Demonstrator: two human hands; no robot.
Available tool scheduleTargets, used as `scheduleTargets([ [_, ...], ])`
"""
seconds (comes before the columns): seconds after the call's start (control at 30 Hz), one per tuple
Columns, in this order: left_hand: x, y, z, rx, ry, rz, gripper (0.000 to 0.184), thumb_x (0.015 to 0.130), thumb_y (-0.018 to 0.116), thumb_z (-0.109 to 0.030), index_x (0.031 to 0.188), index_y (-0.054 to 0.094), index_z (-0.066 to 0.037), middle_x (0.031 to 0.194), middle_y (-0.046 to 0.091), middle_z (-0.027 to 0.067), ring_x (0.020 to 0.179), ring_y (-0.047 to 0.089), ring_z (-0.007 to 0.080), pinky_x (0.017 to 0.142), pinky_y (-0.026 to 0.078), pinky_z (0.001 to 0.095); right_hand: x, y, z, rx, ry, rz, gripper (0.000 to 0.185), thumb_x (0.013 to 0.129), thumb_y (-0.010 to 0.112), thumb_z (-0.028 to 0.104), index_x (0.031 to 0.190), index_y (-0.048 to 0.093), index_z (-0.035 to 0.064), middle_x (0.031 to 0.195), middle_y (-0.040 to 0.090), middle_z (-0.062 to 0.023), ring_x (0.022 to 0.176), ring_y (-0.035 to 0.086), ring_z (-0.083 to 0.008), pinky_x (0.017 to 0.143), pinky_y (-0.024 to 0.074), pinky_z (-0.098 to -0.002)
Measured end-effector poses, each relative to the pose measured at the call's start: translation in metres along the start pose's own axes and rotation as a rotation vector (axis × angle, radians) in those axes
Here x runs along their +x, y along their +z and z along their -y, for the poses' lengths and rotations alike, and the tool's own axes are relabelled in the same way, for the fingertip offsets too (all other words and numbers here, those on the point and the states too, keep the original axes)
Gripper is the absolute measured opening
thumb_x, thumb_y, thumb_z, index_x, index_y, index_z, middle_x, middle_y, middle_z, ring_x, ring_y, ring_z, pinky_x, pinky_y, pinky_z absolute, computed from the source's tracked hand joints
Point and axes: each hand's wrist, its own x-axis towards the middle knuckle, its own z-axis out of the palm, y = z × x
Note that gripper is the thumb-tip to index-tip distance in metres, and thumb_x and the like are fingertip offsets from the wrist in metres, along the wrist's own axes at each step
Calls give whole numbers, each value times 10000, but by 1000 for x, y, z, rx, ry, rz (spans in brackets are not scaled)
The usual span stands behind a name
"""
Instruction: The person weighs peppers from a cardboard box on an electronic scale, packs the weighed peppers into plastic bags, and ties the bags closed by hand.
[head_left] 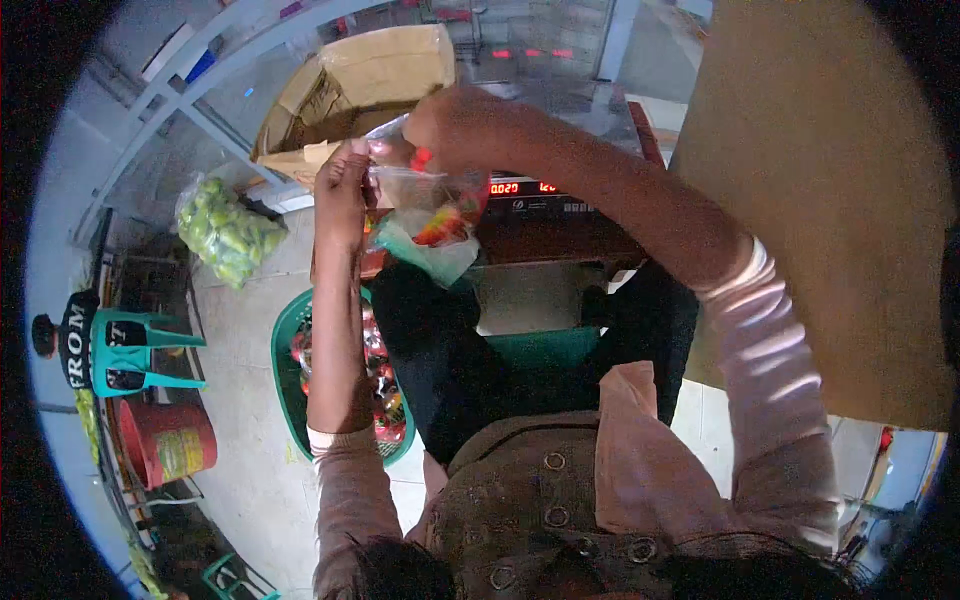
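Observation:
My left hand is closed, pinching the rim of a clear plastic bag between thumb and fingers. Red, orange and yellow pieces that look like chillies lie low in the bag. At the bag's mouth my right hand is closed, its fingers turned down and partly hidden. A small red piece shows at its fingertips; its exact kind is unclear. Right behind the bag is a weighing scale with lit red digits. Greenish plastic hangs below the bag near my knee.
An open cardboard box stands beyond my hands. Beside my left leg, a green basket holds several packed bags with red contents. A bag of green vegetables, a teal chair and a red bucket are at left. Brown board rises at right.

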Motion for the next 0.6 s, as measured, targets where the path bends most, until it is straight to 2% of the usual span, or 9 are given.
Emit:
scheduleTargets([
  [0.03,1,0,-3,34,-51,-20,250,907,494,-322,908,611,-101,725,539,-23,644,505,71,557,431,201,1,5,-3,-2,22,10,261,647,653,228,779,633,4,728,616,-185,725,631,-322,655,505,-409],
  [0.13,14,5,8,42,130,-67,233,906,498,-304,910,609,-99,826,596,12,779,551,109,643,458,246,4,16,-14,-21,77,45,230,630,650,199,743,633,0,712,613,-187,710,631,-323,643,509,-407],
  [0.17,14,4,12,-37,102,-61,224,904,500,-290,928,604,-93,888,616,33,834,558,126,695,457,263,5,19,-17,-29,93,65,220,628,648,191,740,631,3,713,613,-187,709,630,-324,643,509,-407],
  [0.27,22,-2,38,-455,-86,30,219,907,492,-270,948,594,-81,891,615,29,826,565,138,694,461,272,3,29,-14,-37,119,68,207,628,649,183,734,625,6,715,611,-184,711,628,-324,637,507,-410],
  [0.37,22,-5,65,-656,-242,96,204,911,475,-239,963,589,-78,889,612,27,814,566,144,701,458,283,-6,49,-4,1,167,3,222,630,656,199,742,616,12,714,610,-173,720,625,-322,636,502,-416],
  [0.4,19,-4,74,-630,-252,54,198,910,473,-230,964,590,-81,883,609,25,805,563,143,697,456,283,-8,58,-1,21,185,-27,230,631,660,208,746,614,14,714,610,-168,724,623,-321,638,499,-418],
  [0.5,10,4,113,-579,-277,-21,190,898,473,-206,991,589,-86,865,591,6,776,545,125,674,440,263,-9,101,1,326,291,127,266,633,668,231,790,614,24,764,618,-147,764,618,-313,677,492,-407],
  [0.6,-11,5,114,-482,-234,61,273,903,473,-242,1079,541,-45,968,585,37,865,549,147,761,455,305,-14,155,1,661,238,-44,272,650,666,236,817,610,29,850,615,-157,814,610,-314,712,481,-393],
])
